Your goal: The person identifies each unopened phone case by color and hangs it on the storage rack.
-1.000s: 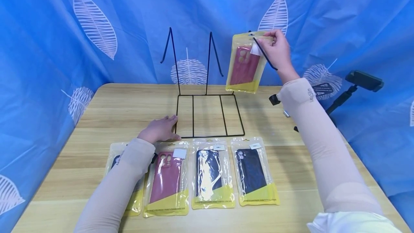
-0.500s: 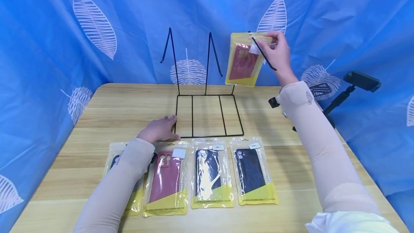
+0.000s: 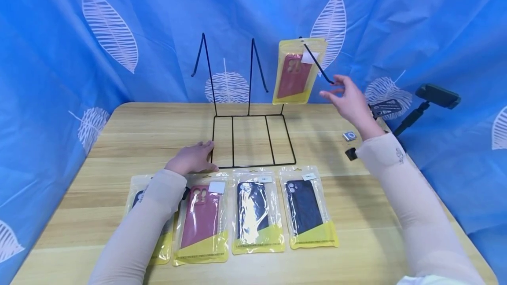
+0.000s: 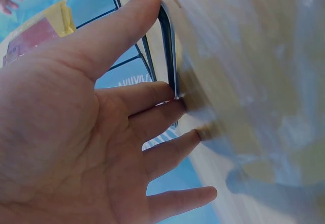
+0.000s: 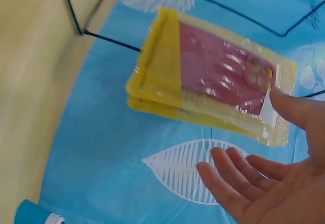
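A phone case in a clear pouch with a yellow bottom (image 3: 293, 76) hangs on the right hook of a black wire rack (image 3: 253, 116). The case inside is dark pink. In the right wrist view, a second yellow pouch edge (image 5: 167, 111) shows behind it. My right hand (image 3: 350, 102) is off the pouch, fingers spread and holding nothing, by the hook's front tip. Whether it touches the tip, I cannot tell. My left hand (image 3: 192, 157) rests at the front left corner of the rack's base, fingers extended, thumb against the wire in the left wrist view (image 4: 117, 36).
Along the front lie a pink case pouch (image 3: 200, 219), two dark case pouches (image 3: 253, 210) (image 3: 304, 208) and another pouch (image 3: 161, 250), partly under the left sleeve. A phone on a stand (image 3: 437, 96) and a small silver-blue gadget (image 3: 350, 136) are at right.
My right hand has let go of the hanging pouch's top corner and moved down and to the right. The pouch stays on the hook. My left hand stays on the rack's corner.
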The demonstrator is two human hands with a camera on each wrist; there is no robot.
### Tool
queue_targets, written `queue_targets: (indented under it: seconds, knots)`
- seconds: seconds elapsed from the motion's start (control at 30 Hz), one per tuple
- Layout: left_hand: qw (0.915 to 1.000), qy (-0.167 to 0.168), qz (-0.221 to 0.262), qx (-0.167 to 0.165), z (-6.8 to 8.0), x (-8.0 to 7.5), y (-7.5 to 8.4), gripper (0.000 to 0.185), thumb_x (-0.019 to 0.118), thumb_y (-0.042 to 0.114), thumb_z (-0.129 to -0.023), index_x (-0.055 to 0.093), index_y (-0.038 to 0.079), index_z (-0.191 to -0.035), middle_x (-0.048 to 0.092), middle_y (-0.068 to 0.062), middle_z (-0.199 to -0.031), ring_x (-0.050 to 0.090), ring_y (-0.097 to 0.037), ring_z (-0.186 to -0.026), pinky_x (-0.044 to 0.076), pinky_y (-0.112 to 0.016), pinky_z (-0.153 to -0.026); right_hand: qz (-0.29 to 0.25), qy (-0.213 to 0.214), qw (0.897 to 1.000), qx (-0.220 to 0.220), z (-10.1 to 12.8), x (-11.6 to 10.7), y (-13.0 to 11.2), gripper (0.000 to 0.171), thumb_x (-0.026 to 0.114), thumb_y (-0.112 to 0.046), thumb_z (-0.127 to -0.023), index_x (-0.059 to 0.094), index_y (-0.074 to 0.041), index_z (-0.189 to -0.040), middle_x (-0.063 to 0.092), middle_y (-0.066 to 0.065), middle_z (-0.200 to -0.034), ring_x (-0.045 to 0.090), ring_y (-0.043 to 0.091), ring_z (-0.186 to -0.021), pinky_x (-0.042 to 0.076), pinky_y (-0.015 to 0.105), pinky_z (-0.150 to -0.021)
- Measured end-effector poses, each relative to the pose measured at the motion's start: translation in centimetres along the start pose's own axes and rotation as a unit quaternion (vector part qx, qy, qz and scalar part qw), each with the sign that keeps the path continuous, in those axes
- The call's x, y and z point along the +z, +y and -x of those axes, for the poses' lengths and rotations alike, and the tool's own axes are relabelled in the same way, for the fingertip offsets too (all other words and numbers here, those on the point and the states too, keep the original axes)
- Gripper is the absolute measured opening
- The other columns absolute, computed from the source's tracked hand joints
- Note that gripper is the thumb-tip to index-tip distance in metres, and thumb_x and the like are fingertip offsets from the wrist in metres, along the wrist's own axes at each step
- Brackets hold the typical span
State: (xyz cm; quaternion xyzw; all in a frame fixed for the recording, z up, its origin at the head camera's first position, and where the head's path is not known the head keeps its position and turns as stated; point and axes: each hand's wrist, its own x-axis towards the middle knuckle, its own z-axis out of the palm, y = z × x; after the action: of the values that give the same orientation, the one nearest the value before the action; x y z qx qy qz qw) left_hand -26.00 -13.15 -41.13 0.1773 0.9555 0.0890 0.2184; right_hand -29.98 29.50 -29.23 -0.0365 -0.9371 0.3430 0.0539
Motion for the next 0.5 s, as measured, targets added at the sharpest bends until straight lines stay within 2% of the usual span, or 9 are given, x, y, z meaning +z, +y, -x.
queue_targets:
  seconds: [0.13, 0.23, 0.33, 0.4, 0.5]
  knots:
    - [1.0000, 0.000, 0.003, 0.000, 0.0, -0.1, 0.0, 0.092, 0.066, 0.049, -0.092, 0.020, 0.004, -0.157, 0.016, -0.014, -0.165, 0.017, -0.041, -0.151, 0.022, -0.062, -0.119, 0.046, -0.043, 0.998, -0.030, 2.4, 1.0, 1.2, 0.094, 0.061, -0.063, -0.088, 0.022, -0.015, -0.158, 0.037, 0.015, -0.157, 0.043, 0.040, -0.137, 0.041, 0.060, -0.108]
    - [1.0000, -0.002, 0.002, 0.001, 0.0, -0.1, 0.0, 0.092, 0.065, 0.050, -0.092, 0.020, 0.004, -0.157, 0.015, -0.014, -0.165, 0.017, -0.041, -0.151, 0.023, -0.063, -0.119, 0.091, -0.085, 0.990, -0.062, 3.9, 2.0, 2.2, 0.089, 0.062, -0.062, -0.089, 0.032, -0.011, -0.155, 0.039, 0.020, -0.154, 0.044, 0.044, -0.133, 0.040, 0.063, -0.107]
    - [1.0000, -0.002, 0.000, 0.002, -0.1, 0.0, -0.1, 0.092, 0.065, 0.050, -0.092, 0.020, 0.004, -0.157, 0.015, -0.014, -0.165, 0.017, -0.041, -0.151, 0.024, -0.063, -0.118, 0.130, -0.151, 0.975, -0.095, 5.1, 3.3, 3.3, 0.080, 0.065, -0.054, -0.091, 0.041, -0.005, -0.149, 0.045, 0.023, -0.149, 0.045, 0.044, -0.132, 0.040, 0.063, -0.107]
    - [1.0000, -0.001, -0.002, 0.002, -0.1, 0.0, 0.0, 0.092, 0.065, 0.050, -0.092, 0.020, 0.004, -0.157, 0.015, -0.014, -0.165, 0.017, -0.042, -0.151, 0.024, -0.063, -0.118, 0.152, -0.203, 0.961, -0.107, 5.7, 4.3, 3.9, 0.076, 0.068, -0.050, -0.090, 0.045, -0.004, -0.146, 0.050, 0.023, -0.145, 0.048, 0.043, -0.131, 0.041, 0.062, -0.107]
    - [1.0000, 0.000, 0.000, 0.000, 0.0, 0.0, 0.0, 0.091, 0.065, 0.049, -0.092, 0.020, 0.004, -0.157, 0.015, -0.014, -0.165, 0.017, -0.042, -0.151, 0.024, -0.063, -0.118, 0.171, -0.275, 0.940, -0.103, 6.6, 5.9, 4.6, 0.073, 0.071, -0.047, -0.089, 0.049, -0.002, -0.141, 0.057, 0.022, -0.136, 0.054, 0.039, -0.126, 0.046, 0.058, -0.104]
